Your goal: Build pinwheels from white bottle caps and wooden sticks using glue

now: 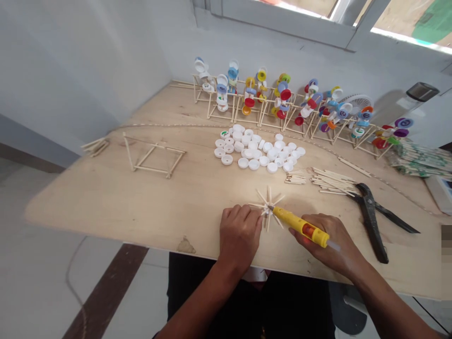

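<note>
My right hand (328, 240) is wrapped around a yellow hot glue gun (300, 225). Its dark nozzle points left, at the middle of a star of thin wooden sticks (269, 195) lying on the table. An orange light glows in the gun's body and a clear glue stick juts from its rear. My left hand (242, 233) rests at the star's left side, fingers curled and closed on it; the fingertips are partly hidden. Beyond the star, white bottle caps (252, 148) lie in a loose group, with short stick pieces (295, 177) to their right.
Black-handled pliers (370, 221) and longer sticks (332, 181) lie right of my hands. A stick frame (158, 160) stands at left. Along the wall runs a row of stick frames with colourful cap wheels (282, 101). A cord (318, 143) crosses the table; a bottle (416, 101) stands back right.
</note>
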A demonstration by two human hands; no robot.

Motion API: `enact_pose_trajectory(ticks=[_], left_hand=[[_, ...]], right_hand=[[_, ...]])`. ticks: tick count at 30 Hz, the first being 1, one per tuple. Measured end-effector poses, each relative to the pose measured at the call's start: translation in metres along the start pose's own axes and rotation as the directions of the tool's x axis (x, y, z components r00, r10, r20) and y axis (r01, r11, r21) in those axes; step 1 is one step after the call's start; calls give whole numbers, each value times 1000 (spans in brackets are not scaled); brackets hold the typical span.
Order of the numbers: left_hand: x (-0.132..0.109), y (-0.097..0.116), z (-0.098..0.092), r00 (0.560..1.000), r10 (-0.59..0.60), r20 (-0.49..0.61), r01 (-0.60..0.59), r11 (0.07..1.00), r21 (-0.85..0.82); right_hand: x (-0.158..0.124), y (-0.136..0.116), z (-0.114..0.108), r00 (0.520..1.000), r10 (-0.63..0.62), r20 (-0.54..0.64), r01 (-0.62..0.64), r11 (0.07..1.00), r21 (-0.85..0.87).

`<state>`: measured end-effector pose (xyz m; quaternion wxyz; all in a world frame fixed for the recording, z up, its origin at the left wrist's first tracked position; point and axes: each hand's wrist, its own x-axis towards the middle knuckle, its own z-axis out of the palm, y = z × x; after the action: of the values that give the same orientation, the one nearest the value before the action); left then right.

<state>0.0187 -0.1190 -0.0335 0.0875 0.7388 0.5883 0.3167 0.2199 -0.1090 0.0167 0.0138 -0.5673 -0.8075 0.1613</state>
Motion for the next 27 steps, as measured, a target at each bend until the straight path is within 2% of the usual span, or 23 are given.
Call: enact_pose_trajectory(ticks=[11,27], left_hand=[[0,0,1,1000,-1,5,1,1000,6],[-1,0,1,1000,-2,-1,2,1000,-10]], right_hand=[[-11,1,-5,1000,-2,26,2,1000,-4],[-9,7,-3,1000,12,-18,-12,1000,3]])
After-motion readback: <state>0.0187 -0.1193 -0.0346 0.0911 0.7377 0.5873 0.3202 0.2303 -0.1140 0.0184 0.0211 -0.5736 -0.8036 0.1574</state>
